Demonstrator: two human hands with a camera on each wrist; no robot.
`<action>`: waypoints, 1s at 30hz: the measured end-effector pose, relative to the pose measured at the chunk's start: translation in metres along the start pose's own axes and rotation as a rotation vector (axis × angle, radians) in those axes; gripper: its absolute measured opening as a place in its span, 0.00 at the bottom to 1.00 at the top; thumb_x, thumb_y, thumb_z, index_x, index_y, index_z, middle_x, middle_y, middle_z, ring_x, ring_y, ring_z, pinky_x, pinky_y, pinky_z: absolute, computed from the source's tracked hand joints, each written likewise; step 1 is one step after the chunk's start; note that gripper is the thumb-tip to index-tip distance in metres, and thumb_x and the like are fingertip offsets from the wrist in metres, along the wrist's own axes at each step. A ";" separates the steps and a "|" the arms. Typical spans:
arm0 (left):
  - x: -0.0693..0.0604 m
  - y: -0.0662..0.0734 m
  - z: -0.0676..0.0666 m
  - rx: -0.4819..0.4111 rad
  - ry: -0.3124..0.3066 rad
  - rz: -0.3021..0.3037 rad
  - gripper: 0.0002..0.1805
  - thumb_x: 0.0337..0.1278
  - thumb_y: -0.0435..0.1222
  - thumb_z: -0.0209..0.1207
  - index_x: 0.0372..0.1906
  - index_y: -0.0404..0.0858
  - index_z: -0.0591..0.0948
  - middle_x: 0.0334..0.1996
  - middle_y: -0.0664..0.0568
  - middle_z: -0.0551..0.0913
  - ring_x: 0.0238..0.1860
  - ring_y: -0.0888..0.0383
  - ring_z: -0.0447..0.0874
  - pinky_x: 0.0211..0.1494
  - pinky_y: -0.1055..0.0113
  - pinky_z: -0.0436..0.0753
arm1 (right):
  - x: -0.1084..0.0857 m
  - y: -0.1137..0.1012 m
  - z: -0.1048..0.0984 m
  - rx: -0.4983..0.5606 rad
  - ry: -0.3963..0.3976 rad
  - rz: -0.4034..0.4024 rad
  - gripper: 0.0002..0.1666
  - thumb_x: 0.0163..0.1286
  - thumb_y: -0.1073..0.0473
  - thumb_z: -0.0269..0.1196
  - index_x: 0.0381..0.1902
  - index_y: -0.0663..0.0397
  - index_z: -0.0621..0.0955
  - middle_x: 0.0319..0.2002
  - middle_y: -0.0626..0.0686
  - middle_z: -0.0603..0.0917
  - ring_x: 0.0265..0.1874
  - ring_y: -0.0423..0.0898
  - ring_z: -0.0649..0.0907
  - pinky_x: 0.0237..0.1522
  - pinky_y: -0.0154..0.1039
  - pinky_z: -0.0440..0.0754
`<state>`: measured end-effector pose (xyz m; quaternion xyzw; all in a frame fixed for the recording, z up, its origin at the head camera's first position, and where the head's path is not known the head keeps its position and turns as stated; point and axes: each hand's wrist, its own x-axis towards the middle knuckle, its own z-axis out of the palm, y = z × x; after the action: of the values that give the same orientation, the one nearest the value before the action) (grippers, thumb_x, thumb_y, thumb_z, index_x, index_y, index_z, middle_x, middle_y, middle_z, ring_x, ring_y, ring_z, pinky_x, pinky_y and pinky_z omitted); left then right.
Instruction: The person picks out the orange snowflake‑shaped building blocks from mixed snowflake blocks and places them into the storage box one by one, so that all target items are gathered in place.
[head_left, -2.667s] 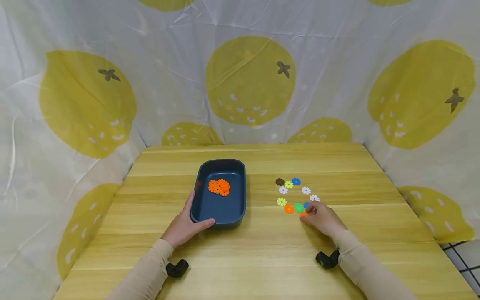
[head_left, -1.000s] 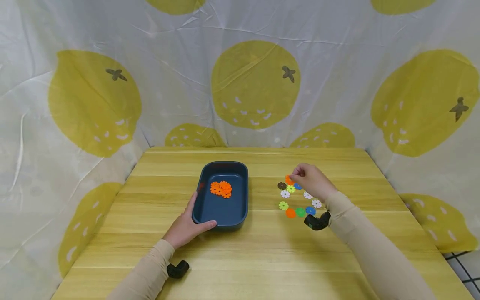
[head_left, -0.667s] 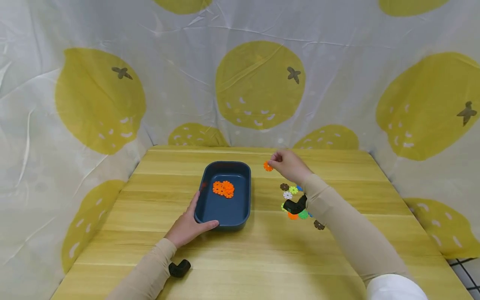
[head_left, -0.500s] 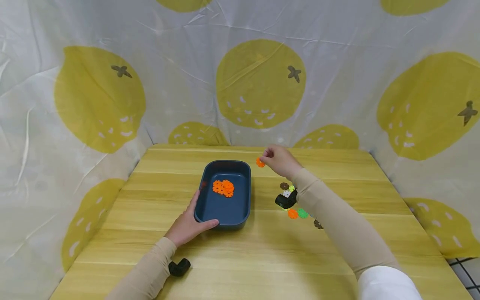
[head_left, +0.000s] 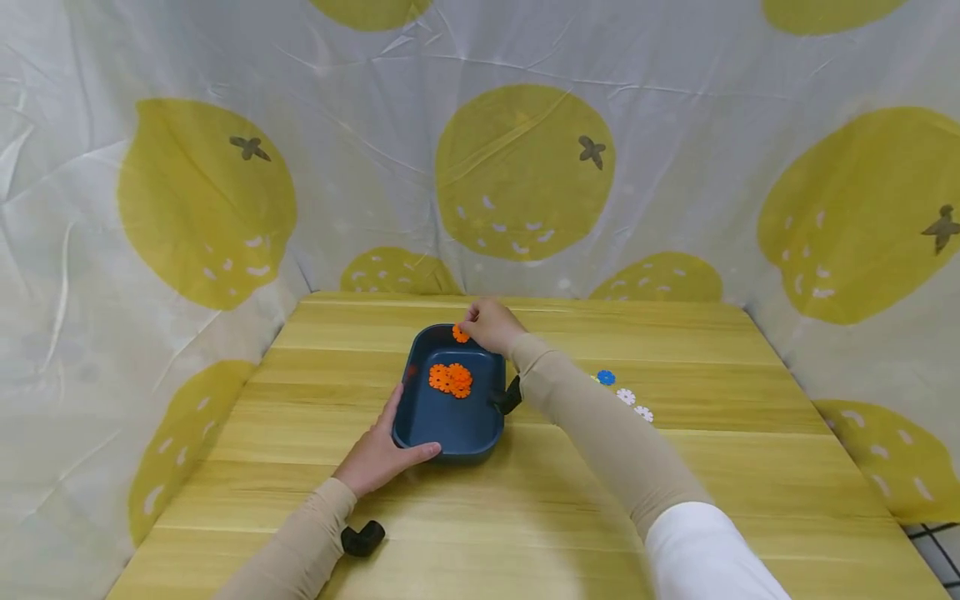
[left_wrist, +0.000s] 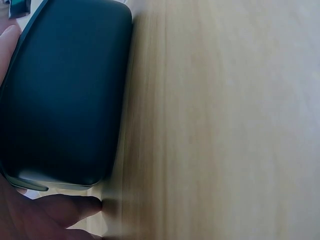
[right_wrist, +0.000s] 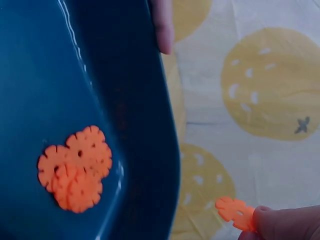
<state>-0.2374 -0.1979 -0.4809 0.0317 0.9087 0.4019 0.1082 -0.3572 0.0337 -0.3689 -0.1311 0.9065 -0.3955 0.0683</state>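
Observation:
A deep, dark blue rectangular tray [head_left: 422,425] stands left of centre on the table. My left hand [head_left: 372,458] holds its near left corner, thumb on the near rim and fingers along the left side. Inside lies a small overlapping pile of orange notched building discs [head_left: 450,380], seen closer in the right wrist view. My right hand [head_left: 492,327] is over the tray's far right corner. Between thumb and fingertip it pinches one orange notched disc [head_left: 461,333], raised above the pile and apart from it. In the left wrist view the tray's outer wall [left_wrist: 65,100] fills the left side.
Right of the tray, a blue disc [head_left: 606,377] and two white discs, one white disc [head_left: 626,397] nearer, lie on the wooden table [head_left: 480,533]. My right sleeve [head_left: 600,433] hides other discs there. A lemon-print curtain [head_left: 517,183] surrounds the table's back and sides.
My right hand has picked an orange disc from the near part of the scattered discs and carried it left, over the tray. The left hand keeps its hold on the tray.

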 end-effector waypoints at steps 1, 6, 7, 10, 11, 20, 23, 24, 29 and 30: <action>0.000 0.000 0.000 0.000 -0.001 0.003 0.67 0.49 0.65 0.69 0.83 0.55 0.36 0.81 0.36 0.51 0.76 0.31 0.60 0.72 0.32 0.67 | 0.002 -0.001 0.004 -0.014 -0.003 0.001 0.11 0.76 0.56 0.61 0.33 0.54 0.77 0.29 0.49 0.74 0.26 0.45 0.73 0.30 0.35 0.71; 0.001 -0.001 0.000 0.009 -0.002 0.010 0.67 0.50 0.65 0.69 0.83 0.54 0.36 0.81 0.36 0.50 0.77 0.30 0.58 0.72 0.31 0.65 | 0.013 -0.002 0.023 -0.065 -0.012 0.016 0.13 0.76 0.57 0.61 0.29 0.54 0.76 0.27 0.48 0.74 0.28 0.45 0.75 0.33 0.35 0.71; 0.001 -0.001 0.000 0.010 -0.001 0.011 0.67 0.50 0.64 0.68 0.83 0.54 0.36 0.81 0.35 0.50 0.77 0.30 0.58 0.72 0.31 0.65 | 0.015 -0.001 0.026 -0.064 -0.014 0.021 0.13 0.75 0.57 0.62 0.28 0.54 0.76 0.27 0.48 0.74 0.27 0.46 0.75 0.33 0.35 0.71; 0.001 -0.001 0.000 0.009 0.000 0.009 0.67 0.51 0.64 0.69 0.83 0.54 0.36 0.81 0.35 0.50 0.77 0.29 0.57 0.72 0.31 0.65 | 0.020 0.002 0.034 -0.072 -0.020 0.049 0.16 0.75 0.57 0.62 0.25 0.50 0.75 0.25 0.46 0.74 0.25 0.44 0.74 0.32 0.34 0.71; 0.001 -0.001 0.000 0.008 0.000 0.008 0.67 0.51 0.64 0.69 0.83 0.54 0.36 0.81 0.35 0.50 0.77 0.29 0.57 0.72 0.31 0.65 | 0.022 0.003 0.037 -0.070 -0.029 0.058 0.18 0.75 0.57 0.62 0.22 0.50 0.73 0.23 0.46 0.72 0.24 0.44 0.72 0.31 0.34 0.70; 0.001 0.000 0.000 0.005 0.009 0.000 0.66 0.50 0.63 0.69 0.83 0.54 0.37 0.81 0.35 0.51 0.76 0.29 0.60 0.72 0.32 0.66 | 0.024 0.014 0.057 -0.072 -0.104 0.131 0.21 0.75 0.57 0.62 0.19 0.48 0.72 0.19 0.45 0.70 0.22 0.42 0.73 0.28 0.33 0.71; 0.001 -0.001 0.000 0.005 0.012 0.002 0.66 0.50 0.63 0.69 0.83 0.54 0.38 0.81 0.35 0.51 0.76 0.29 0.61 0.72 0.32 0.67 | 0.024 0.016 0.062 -0.093 -0.114 0.140 0.21 0.74 0.58 0.62 0.19 0.49 0.72 0.20 0.45 0.70 0.23 0.42 0.73 0.28 0.32 0.70; 0.001 -0.001 0.000 0.006 0.012 0.002 0.66 0.50 0.63 0.69 0.83 0.54 0.38 0.81 0.35 0.52 0.75 0.29 0.61 0.72 0.32 0.67 | 0.024 0.017 0.064 -0.097 -0.119 0.144 0.22 0.74 0.58 0.62 0.19 0.48 0.71 0.20 0.45 0.69 0.22 0.42 0.73 0.28 0.32 0.70; 0.001 -0.001 0.000 0.006 0.011 0.001 0.67 0.50 0.64 0.69 0.83 0.54 0.38 0.81 0.35 0.52 0.75 0.29 0.62 0.71 0.32 0.68 | 0.025 0.021 0.068 -0.080 -0.140 0.157 0.25 0.74 0.58 0.62 0.15 0.47 0.70 0.17 0.45 0.68 0.21 0.42 0.73 0.28 0.33 0.70; 0.001 -0.001 0.000 0.007 0.012 0.000 0.67 0.49 0.64 0.69 0.83 0.54 0.38 0.81 0.35 0.52 0.75 0.29 0.62 0.71 0.32 0.68 | 0.025 0.021 0.068 -0.077 -0.142 0.157 0.24 0.74 0.58 0.62 0.16 0.47 0.70 0.18 0.46 0.69 0.21 0.42 0.73 0.28 0.33 0.70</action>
<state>-0.2378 -0.1986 -0.4816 0.0299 0.9108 0.3987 0.1026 -0.3694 -0.0073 -0.4310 -0.0898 0.9214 -0.3436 0.1579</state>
